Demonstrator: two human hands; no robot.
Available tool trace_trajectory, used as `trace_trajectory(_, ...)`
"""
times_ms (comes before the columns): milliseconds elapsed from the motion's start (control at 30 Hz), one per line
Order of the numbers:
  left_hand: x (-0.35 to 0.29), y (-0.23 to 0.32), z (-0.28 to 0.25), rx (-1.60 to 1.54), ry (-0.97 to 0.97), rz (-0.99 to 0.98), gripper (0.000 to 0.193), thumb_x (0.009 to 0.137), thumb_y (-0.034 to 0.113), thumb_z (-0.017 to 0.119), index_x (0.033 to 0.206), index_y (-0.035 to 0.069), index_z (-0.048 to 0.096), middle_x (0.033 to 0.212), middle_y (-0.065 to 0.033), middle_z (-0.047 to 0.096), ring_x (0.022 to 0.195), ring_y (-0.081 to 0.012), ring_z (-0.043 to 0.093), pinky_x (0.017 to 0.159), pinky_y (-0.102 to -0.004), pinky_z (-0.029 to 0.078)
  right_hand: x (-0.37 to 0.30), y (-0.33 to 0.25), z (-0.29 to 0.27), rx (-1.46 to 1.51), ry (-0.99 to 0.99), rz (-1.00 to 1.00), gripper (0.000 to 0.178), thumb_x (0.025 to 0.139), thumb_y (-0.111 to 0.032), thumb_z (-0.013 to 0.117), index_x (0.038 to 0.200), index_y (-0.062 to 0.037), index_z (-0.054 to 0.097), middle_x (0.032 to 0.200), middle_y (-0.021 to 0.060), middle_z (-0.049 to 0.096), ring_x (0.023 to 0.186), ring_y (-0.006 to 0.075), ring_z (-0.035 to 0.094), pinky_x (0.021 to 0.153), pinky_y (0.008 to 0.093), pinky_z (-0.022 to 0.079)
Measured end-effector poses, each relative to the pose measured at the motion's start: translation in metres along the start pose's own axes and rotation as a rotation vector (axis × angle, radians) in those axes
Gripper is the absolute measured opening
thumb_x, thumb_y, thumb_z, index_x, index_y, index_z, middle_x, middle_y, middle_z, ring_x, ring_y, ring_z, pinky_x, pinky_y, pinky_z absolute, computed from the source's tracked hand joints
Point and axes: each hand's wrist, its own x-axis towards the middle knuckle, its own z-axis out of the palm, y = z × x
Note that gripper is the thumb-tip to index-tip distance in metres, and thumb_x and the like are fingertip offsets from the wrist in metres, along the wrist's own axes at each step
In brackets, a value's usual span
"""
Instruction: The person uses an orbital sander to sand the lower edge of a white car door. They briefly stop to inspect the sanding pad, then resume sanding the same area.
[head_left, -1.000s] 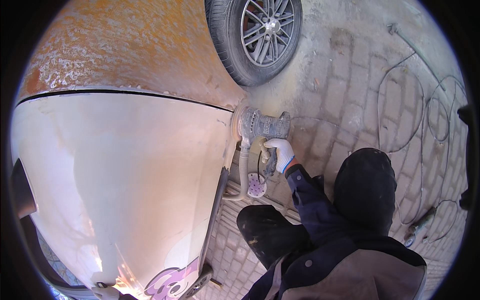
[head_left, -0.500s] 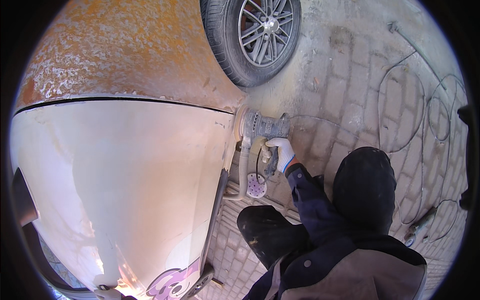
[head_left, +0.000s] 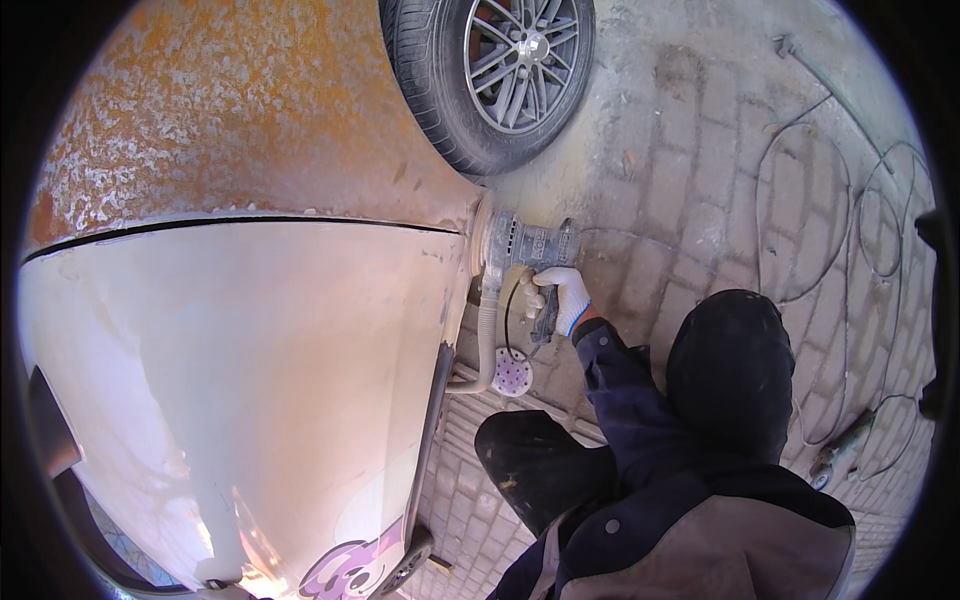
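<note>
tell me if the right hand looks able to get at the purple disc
Likely yes, after letting go: the right hand is closed on the sander, but the disc shows nearby, mostly uncovered.

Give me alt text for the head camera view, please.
A white-gloved right hand holds a dusty grey power sander against the lower side of a car, near the seam between a mottled orange panel and a pale panel. A wheel shows at the top; a thin cord loops across brick paving at right.
</note>
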Motion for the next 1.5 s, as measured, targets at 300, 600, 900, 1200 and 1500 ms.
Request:
trace_trajectory(300,0.008,-0.006,0.005,0.039,-0.006,0.011,0.067,0.103,0.063,0.039,0.14,0.012,0.064,0.133,-0.0127,0.069,0.114,-0.036,0.067,0.096,-0.045,0.052,0.004,0.003,-0.013,-0.001,0.026,0.046,0.019,0.082,-0.016,0.059,0.091,-0.0001,0.065,0.07,0.0059,0.059,0.055,0.0187,0.052,0.058,0.0376,0.045)
trace_trajectory(600,0.012,-0.014,0.008,0.045,-0.011,-0.016,0.069,0.102,0.064,0.038,0.14,0.012,0.064,0.131,-0.0125,0.07,0.112,-0.0359,0.068,0.095,-0.0443,0.052,0.003,0.012,-0.021,-0.046,0.135,0.105,0.022,0.082,-0.017,0.059,0.091,0.0008,0.066,0.068,0.0072,0.059,0.054,0.0196,0.052,0.057,0.0383,0.045)
trace_trajectory(900,-0.007,0.003,0.0,-0.254,-0.032,-0.087,0.067,0.104,0.06,0.042,0.138,0.007,0.064,0.127,-0.0147,0.071,0.109,-0.0351,0.068,0.095,-0.0429,0.053,0.01,0.005,-0.031,-0.009,0.042,0.094,0.025,0.081,-0.019,0.057,0.095,0.0003,0.065,0.069,0.0061,0.056,0.056,0.0186,0.047,0.059,0.0364,0.04)
trace_trajectory(1200,0.006,-0.003,-0.006,-0.015,0.045,0.01,0.064,0.105,0.055,0.047,0.138,0.003,0.063,0.126,-0.0156,0.071,0.108,-0.0319,0.069,0.091,-0.0407,0.055,0.025,-0.004,-0.039,0.036,-0.033,0.072,0.026,0.082,-0.021,0.055,0.096,-0.0008,0.065,0.07,0.0046,0.055,0.056,0.0168,0.046,0.059,0.0345,0.039)
trace_trajectory(1500,0.012,-0.007,-0.008,-0.076,0.052,0.0,0.064,0.105,0.054,0.047,0.138,0.002,0.063,0.126,-0.0159,0.07,0.107,-0.0304,0.07,0.09,-0.0397,0.056,0.022,-0.007,-0.034,-0.021,-0.007,0.088,0.026,0.081,-0.02,0.057,0.094,0.0005,0.065,0.067,0.0062,0.056,0.056,0.0189,0.048,0.058,0.0371,0.041)
